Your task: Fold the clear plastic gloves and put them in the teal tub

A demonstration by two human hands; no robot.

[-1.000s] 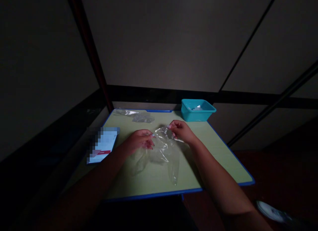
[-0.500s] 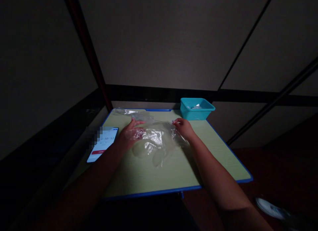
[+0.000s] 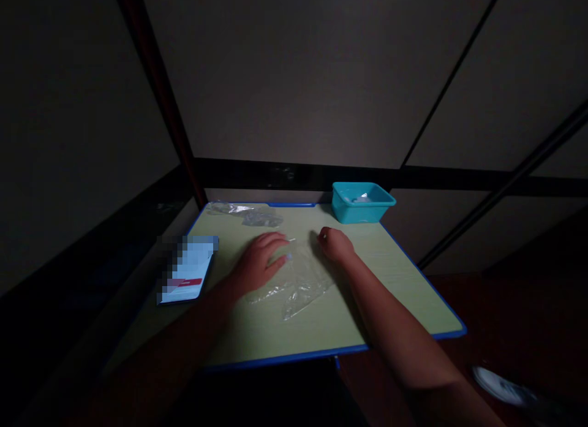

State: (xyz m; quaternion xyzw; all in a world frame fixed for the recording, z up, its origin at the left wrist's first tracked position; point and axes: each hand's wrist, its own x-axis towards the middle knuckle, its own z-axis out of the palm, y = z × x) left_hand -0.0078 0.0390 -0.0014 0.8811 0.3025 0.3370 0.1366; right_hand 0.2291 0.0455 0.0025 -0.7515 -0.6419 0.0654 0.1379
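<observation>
A clear plastic bag (image 3: pixel 303 286) lies spread fairly flat on the middle of the table, creased and shiny toward its near end. My left hand (image 3: pixel 263 261) rests over its left part, fingers stretched forward and thumb apart. At the upper right of the bag my right hand (image 3: pixel 337 245) is closed, thumb and fingers pinched together at the bag's far right corner. The fingertips are partly hidden, and the film there is hard to see.
More crumpled clear plastic (image 3: pixel 261 217) lies along the far left edge of the table (image 3: pixel 390 304). A turquoise basket (image 3: pixel 362 214) with clear plastic inside stands at the far right corner. A lit phone (image 3: pixel 190 274) lies on the left. Wall panels (image 3: pixel 294 78) rise behind.
The bag, puffed up and raised before, has sunk flat onto the table. My left hand has moved right and nearer, onto the bag; my right hand has dropped slightly.
</observation>
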